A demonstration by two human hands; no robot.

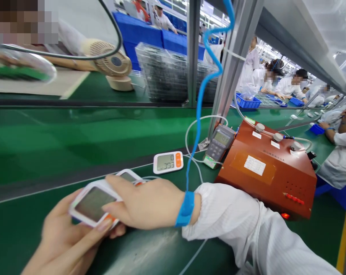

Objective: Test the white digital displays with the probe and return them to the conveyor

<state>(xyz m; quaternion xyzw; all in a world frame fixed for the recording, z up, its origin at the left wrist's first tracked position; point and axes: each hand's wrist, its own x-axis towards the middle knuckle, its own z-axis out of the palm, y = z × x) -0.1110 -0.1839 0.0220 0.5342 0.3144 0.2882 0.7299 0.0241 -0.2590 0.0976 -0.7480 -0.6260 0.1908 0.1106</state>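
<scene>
My left hand (66, 233) and right hand (144, 202) both grip a blank-screened monitor (94, 204) on the table (32, 152), while another monitor (168, 162) reads 0 and 393.

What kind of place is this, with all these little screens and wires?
Most likely an electronics factory assembly line. Both hands hold a white monitor unit over a green conveyor belt, an orange test box stands beside it, and co-workers in white coats sit along the line.

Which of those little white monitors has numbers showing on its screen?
The white monitor with the orange button, lying alone on the green table. The monitor in both hands has a blank screen.
</scene>
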